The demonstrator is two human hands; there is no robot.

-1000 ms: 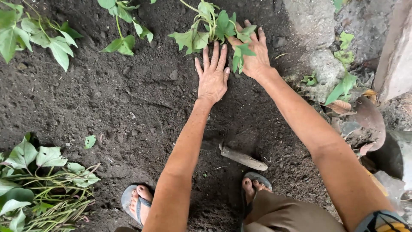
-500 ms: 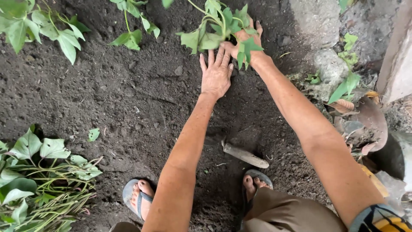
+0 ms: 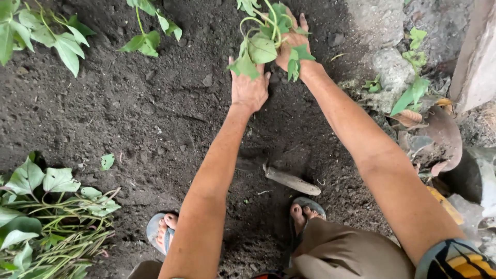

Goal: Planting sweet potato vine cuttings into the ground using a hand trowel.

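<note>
Here I have both hands at the far edge of the dark soil bed (image 3: 155, 119), working around a leafy vine cutting (image 3: 263, 41). My left hand (image 3: 249, 85) lies palm down on the earth just beside the cutting's base, fingers together and partly hidden under a drooping leaf, pressing rather than gripping anything. My right hand (image 3: 292, 44) is cupped behind the stems; whether it pinches them or only steadies them I cannot tell, since the leaves cover the fingers. As I judge it, the cutting is already seated in the ground and the soil about it is being firmed, so this plant is nearly done. 2 other planted cuttings (image 3: 144, 31) stand along the same far edge to the left (they look settled), while a bundle of loose cuttings (image 3: 46, 217) lies near my left foot, so a good deal of planting seems left. The cutting's long axis runs away from me, base in the soil near my hands, leafy tip pointing up and outward. A wooden-handled tool (image 3: 292, 181) lies on the soil between my feet, untouched.
</note>
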